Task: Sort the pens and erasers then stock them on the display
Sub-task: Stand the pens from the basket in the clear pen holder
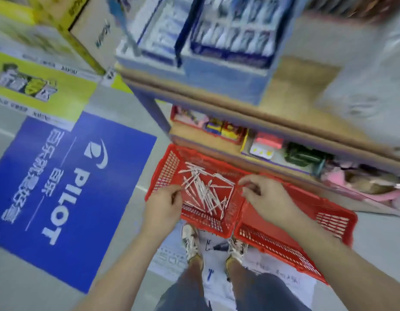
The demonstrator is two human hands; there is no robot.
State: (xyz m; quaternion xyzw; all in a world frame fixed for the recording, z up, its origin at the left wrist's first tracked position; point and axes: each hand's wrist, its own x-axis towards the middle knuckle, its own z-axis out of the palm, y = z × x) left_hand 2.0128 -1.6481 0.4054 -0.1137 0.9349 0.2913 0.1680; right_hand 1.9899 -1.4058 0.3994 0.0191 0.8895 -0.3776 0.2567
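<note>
A red plastic basket (165,167) sits on the floor in front of me with several white pens (205,191) lying loose in it. My left hand (164,205) curls over its near-left corner. My right hand (264,196) pinches its right rim with thumb and fingers. A second red basket (284,245) stands against its right side; what shows of its inside holds nothing. The view is blurred, so small details of the pens are hard to make out.
A wooden display shelf (217,95) rises just beyond the baskets, with blue-and-white pen boxes (232,30) on top and colourful small goods (261,149) on the lower level. A blue floor sticker (66,187) and yellow cartons (37,81) lie left. White paper (273,272) lies by my feet.
</note>
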